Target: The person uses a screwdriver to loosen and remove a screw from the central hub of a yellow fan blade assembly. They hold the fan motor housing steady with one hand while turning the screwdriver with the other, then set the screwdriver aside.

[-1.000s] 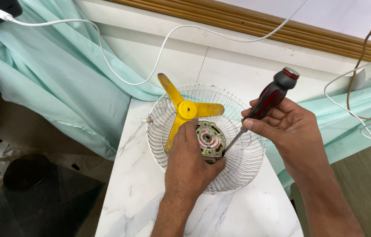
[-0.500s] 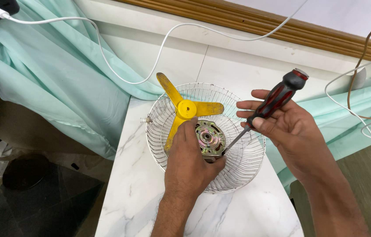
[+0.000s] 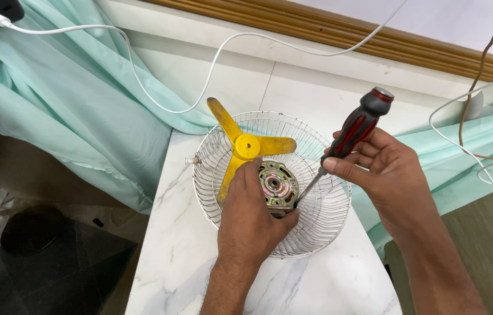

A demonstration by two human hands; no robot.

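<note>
Marble table (image 3: 170, 256), fan grille (image 3: 316, 233) on it.
Left hand (image 3: 252, 219) grips the motor (image 3: 277, 185) beside a yellow blade (image 3: 247, 146); right hand (image 3: 383, 175) clasps a screwdriver (image 3: 351, 133), tip at the motor.

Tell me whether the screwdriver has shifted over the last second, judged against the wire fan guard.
Yes. The screwdriver handle has swung up and away from the person, standing steeper over the wire fan guard's far rim, while its tip stays at the motor.

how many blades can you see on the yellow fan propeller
3. On the yellow propeller, one blade points up-left, one points right, one points down-left beside the left hand. None seems hidden.
</note>
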